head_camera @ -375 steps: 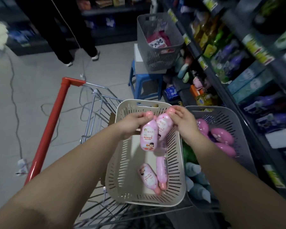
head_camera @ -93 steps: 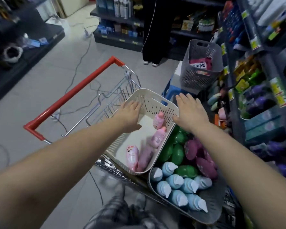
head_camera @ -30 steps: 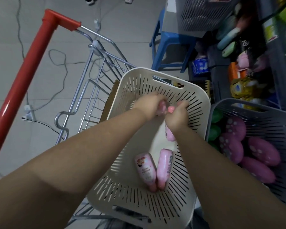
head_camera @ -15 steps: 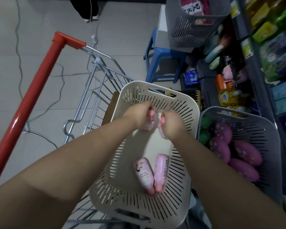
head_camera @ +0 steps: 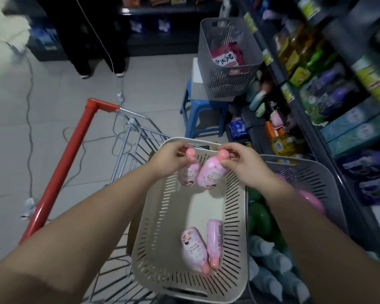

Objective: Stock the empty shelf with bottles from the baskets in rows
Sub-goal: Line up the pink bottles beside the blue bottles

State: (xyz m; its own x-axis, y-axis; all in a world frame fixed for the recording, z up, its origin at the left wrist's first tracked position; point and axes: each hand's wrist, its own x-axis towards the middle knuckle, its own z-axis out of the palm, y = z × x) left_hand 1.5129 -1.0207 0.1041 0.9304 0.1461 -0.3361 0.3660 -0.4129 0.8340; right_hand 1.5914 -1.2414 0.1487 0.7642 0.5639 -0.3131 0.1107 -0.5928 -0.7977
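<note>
Fingers (head_camera: pixel 180 148) of left hand (head_camera: pixel 169 160) and right hand (head_camera: pixel 245 166) each pinch a bottle (head_camera: pixel 211 175) by its cap above the basket (head_camera: pixel 154 249), likely to carry two together.

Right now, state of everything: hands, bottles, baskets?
left hand, grips pink bottle at its cap, above cream basket
right hand, grips second pink bottle at its cap
two loose bottles, lying side by side on cream basket floor
cream basket, on cart, only those two inside
grey basket, right of cream basket, holds green, pink, blue bottles
</note>
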